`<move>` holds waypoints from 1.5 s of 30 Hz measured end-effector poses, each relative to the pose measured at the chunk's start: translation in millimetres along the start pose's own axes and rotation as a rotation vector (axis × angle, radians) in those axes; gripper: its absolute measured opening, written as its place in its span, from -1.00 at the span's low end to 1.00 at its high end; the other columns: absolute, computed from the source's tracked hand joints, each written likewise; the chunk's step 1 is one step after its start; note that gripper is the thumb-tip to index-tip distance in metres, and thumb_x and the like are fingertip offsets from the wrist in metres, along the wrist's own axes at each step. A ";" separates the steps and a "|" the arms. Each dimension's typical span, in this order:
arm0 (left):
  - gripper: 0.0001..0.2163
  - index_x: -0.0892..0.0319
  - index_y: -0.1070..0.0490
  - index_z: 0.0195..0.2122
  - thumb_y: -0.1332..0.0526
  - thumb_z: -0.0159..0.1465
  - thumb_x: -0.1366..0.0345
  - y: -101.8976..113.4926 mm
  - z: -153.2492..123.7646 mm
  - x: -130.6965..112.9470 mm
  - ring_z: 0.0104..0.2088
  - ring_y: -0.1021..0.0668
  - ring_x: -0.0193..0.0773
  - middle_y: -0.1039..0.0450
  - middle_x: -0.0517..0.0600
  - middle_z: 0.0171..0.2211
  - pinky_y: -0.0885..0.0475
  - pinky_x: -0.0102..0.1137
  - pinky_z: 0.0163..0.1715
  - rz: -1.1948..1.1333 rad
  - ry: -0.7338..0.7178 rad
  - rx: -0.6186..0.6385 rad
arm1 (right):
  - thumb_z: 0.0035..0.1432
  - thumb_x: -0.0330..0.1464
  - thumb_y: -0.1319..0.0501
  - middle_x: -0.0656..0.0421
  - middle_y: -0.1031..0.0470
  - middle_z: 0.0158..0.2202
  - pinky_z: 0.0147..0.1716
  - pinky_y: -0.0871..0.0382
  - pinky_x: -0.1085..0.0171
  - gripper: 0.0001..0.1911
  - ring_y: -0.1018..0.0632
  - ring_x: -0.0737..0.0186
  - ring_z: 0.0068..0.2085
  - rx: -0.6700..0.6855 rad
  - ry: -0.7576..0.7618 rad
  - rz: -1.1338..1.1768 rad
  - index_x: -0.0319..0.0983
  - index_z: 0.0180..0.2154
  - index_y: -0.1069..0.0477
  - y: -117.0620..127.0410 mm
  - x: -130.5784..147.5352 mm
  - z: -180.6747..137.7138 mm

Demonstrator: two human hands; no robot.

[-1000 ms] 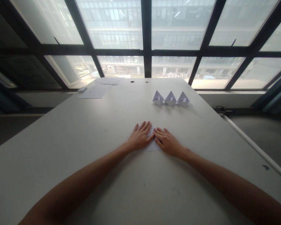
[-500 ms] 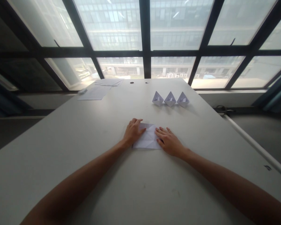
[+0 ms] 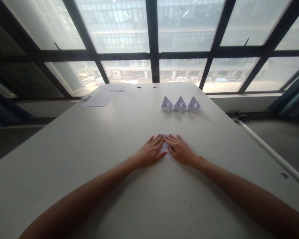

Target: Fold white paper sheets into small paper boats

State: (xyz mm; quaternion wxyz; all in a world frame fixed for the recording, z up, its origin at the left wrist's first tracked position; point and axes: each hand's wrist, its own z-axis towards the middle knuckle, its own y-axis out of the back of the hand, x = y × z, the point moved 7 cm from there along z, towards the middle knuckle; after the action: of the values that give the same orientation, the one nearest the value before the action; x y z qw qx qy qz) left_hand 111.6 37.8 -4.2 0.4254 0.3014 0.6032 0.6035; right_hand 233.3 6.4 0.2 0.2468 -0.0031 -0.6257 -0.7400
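A small white sheet of paper, folded to a point at its far end, lies flat on the white table. My left hand presses on its left side with the fingers stretched out flat. My right hand lies flat on its right side, fingers slightly apart. The fingertips of both hands nearly meet close to the paper's far tip. Most of the paper is hidden beneath the hands.
Three folded paper boats stand in a row beyond my hands, to the right. Loose white sheets lie at the table's far left. The white table reaches toward large windows. A white pipe runs along its right side.
My left hand has moved right and flattened, and the paper's left part is now folded inward toward the middle. My right hand has stayed in nearly the same place.
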 end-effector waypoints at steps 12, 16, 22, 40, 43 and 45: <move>-0.29 0.27 0.07 0.40 0.03 0.39 -0.12 13.1 -4.9 -7.2 0.41 0.03 0.00 0.08 0.26 0.40 0.04 -0.09 0.35 -0.045 -0.075 -0.016 | 0.29 -0.20 -0.17 0.07 -0.39 0.23 0.32 0.04 -0.03 -0.58 -0.30 0.07 0.28 -0.017 0.204 0.058 -0.14 0.15 -0.41 26.2 -0.4 -4.7; -0.46 0.10 -0.21 0.29 -0.13 0.36 -0.02 31.7 -6.2 -11.2 0.27 -0.25 0.00 -0.27 0.17 0.22 -0.17 -0.09 0.27 -0.065 -0.078 -0.102 | 0.16 -0.07 -0.30 0.05 -0.45 0.16 0.27 -0.06 -0.02 -0.46 -0.40 0.04 0.18 0.003 0.276 0.074 -0.10 0.13 -0.43 38.7 5.6 -9.8; -0.70 -0.02 -0.55 -0.05 -0.08 0.41 0.04 39.9 -1.2 1.2 -0.11 -0.52 -0.15 -0.51 0.03 -0.16 -0.40 -0.22 0.01 -0.084 0.011 -0.160 | 0.33 -0.29 -0.13 0.11 -0.61 -0.16 0.04 -0.29 0.15 -0.77 -0.55 0.16 -0.11 -0.023 0.259 0.092 -0.13 -0.16 -0.57 39.6 1.5 -8.1; -0.54 0.15 -0.13 0.31 -0.01 0.43 0.14 6.4 -0.9 22.8 0.29 -0.24 0.00 -0.21 0.17 0.28 -0.14 -0.10 0.25 0.027 0.300 -0.206 | 0.26 -0.14 -0.22 -0.01 -0.46 -0.08 -0.01 -0.30 0.10 -0.62 -0.43 0.00 -0.03 -0.114 -0.127 -0.136 -0.22 0.01 -0.45 30.2 -15.7 -2.0; -0.55 0.10 -0.21 0.26 -0.08 0.39 0.07 14.0 -3.8 32.4 0.18 -0.33 0.04 -0.30 0.16 0.18 -0.26 -0.10 0.13 0.032 0.357 -0.262 | 0.16 -0.14 -0.31 -0.02 -0.46 -0.09 0.00 -0.30 0.10 -0.55 -0.45 -0.01 -0.03 -0.085 -0.207 -0.078 -0.23 0.02 -0.45 25.7 -27.0 0.0; -0.53 0.09 -0.27 0.22 -0.15 0.35 0.04 16.8 -3.9 39.2 0.13 -0.36 0.07 -0.34 0.16 0.11 -0.29 -0.08 0.08 0.007 0.388 -0.272 | 0.09 -0.16 -0.36 -0.02 -0.47 -0.10 0.01 -0.30 0.10 -0.52 -0.47 -0.01 -0.02 -0.078 -0.273 -0.008 -0.25 0.01 -0.46 21.8 -37.4 2.1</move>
State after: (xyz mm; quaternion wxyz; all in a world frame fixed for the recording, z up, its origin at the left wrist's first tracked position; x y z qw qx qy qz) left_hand 87.7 71.9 6.2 0.3362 0.1219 0.5857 0.7274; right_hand 273.6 19.8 9.1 0.1561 -0.1108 -0.6243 -0.7573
